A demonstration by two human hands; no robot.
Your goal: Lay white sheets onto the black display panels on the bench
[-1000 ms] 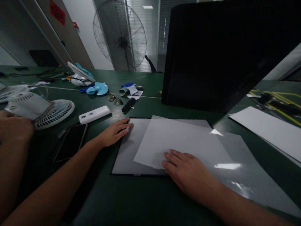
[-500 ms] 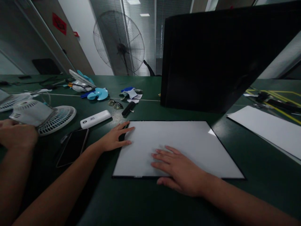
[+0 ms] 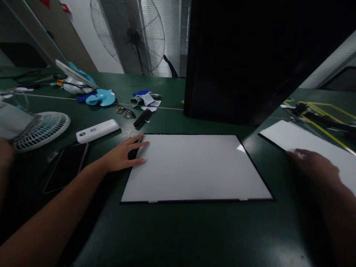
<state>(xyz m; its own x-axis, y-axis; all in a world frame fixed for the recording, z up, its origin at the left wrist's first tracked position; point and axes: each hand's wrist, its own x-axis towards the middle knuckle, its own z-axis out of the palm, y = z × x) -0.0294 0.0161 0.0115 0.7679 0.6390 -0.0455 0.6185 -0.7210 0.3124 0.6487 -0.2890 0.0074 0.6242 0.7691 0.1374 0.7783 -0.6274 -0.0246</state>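
Observation:
A white rectangular panel (image 3: 194, 167) with thin black edges lies flat in front of me. My left hand (image 3: 122, 155) rests on its left edge, fingers spread and fingertips on the white surface. To the right lies a stack of white sheets or panels (image 3: 308, 137) with a dark edge. My right hand (image 3: 319, 167) is at the near left edge of that stack, blurred by motion. Its fingers are bent toward the edge, but whether they grip anything cannot be made out.
A large black screen (image 3: 250, 66) stands behind the panel. Left are a phone (image 3: 66, 167), a white power bank (image 3: 97, 130), a fan grille (image 3: 44, 129) and another person's blurred hand (image 3: 5, 155). Glasses (image 3: 125, 111) and a blue fan blade (image 3: 101, 97) lie farther back.
My right hand has left the white panel and moved right to the stack of white sheets. My left hand stays on the panel's left edge. The camera view has shifted.

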